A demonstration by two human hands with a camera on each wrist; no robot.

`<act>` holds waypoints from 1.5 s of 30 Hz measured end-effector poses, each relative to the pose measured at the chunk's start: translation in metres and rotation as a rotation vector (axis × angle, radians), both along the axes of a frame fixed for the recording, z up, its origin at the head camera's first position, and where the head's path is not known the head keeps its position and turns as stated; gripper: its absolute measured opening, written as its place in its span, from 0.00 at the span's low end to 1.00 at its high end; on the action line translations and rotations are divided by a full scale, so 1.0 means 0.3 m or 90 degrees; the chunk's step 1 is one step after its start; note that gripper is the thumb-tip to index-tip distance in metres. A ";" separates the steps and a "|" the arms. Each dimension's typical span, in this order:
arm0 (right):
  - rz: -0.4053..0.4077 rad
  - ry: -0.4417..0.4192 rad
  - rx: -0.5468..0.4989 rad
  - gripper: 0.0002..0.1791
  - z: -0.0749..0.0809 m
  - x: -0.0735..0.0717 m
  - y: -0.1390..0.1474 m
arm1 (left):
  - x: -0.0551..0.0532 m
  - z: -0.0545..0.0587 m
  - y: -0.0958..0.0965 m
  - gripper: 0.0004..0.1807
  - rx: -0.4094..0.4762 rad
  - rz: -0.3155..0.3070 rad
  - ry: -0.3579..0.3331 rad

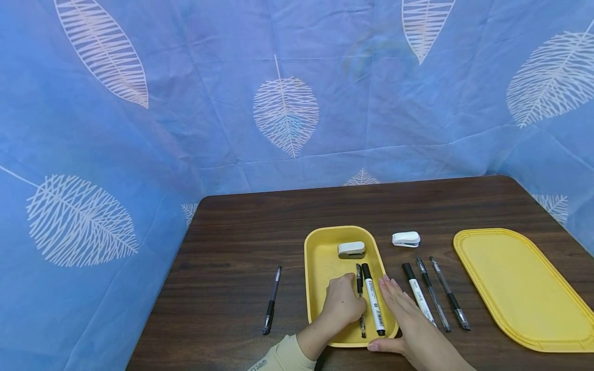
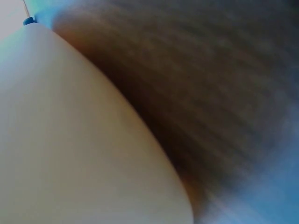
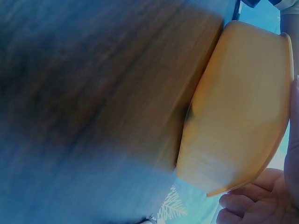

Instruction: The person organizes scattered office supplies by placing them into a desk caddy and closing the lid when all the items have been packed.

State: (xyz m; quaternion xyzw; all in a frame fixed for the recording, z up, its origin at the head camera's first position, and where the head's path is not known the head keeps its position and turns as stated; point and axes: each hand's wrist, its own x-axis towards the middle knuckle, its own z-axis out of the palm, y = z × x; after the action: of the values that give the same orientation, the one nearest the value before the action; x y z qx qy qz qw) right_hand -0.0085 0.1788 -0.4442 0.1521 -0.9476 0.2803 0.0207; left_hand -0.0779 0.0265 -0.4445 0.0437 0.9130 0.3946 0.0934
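My left hand [image 1: 344, 301] reaches into a yellow tray [image 1: 312, 247] and pinches a black gel pen [image 1: 359, 278], its thumb and fingers over the pen's middle. Right beside that pen lies a white marker [image 1: 373, 304] with black ends, inside the tray. A white stapler [image 1: 351, 250] sits toward the tray's far end. My right hand [image 1: 408, 322] rests against the tray's right rim with fingers extended, its thumb at the near corner. The right wrist view shows the tray's outer wall [image 3: 233, 107] beside that hand. A pale surface [image 2: 84, 140] fills much of the left wrist view, hiding the left fingers.
Right of the tray lie another white marker [image 1: 417, 293], two pens, one clear-barrelled [image 1: 450, 293], and a second white stapler [image 1: 406, 239]. Farther right is a flat yellow lid [image 1: 524, 288]. A single pen [image 1: 272, 300] lies left of the tray on the dark wooden table [image 1: 223, 247].
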 end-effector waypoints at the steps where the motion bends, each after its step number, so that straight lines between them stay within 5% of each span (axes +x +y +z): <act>1: -0.003 -0.011 0.000 0.62 0.002 0.000 0.000 | 0.000 0.001 0.000 0.29 0.000 0.001 0.002; 16: -0.005 -0.041 -0.014 0.63 0.020 0.002 -0.011 | 0.006 0.024 -0.034 0.31 -0.006 0.009 0.007; 26: 0.003 -0.038 0.014 0.63 0.035 -0.005 -0.007 | -0.006 0.029 -0.063 0.27 -0.034 -0.011 0.073; 35: 0.000 -0.083 0.005 0.64 0.039 -0.010 -0.004 | -0.011 0.044 -0.091 0.31 0.047 -0.001 0.051; 45: 0.006 -0.045 0.004 0.63 0.028 0.000 -0.005 | -0.013 0.076 -0.131 0.30 0.088 0.013 0.044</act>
State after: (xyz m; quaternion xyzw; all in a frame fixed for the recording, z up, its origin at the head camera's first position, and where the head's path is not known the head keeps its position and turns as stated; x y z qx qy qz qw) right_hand -0.0085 0.1774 -0.4357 0.1466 -0.9478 0.2827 -0.0150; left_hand -0.0819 -0.0127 -0.4217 0.0540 0.8867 0.4559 0.0548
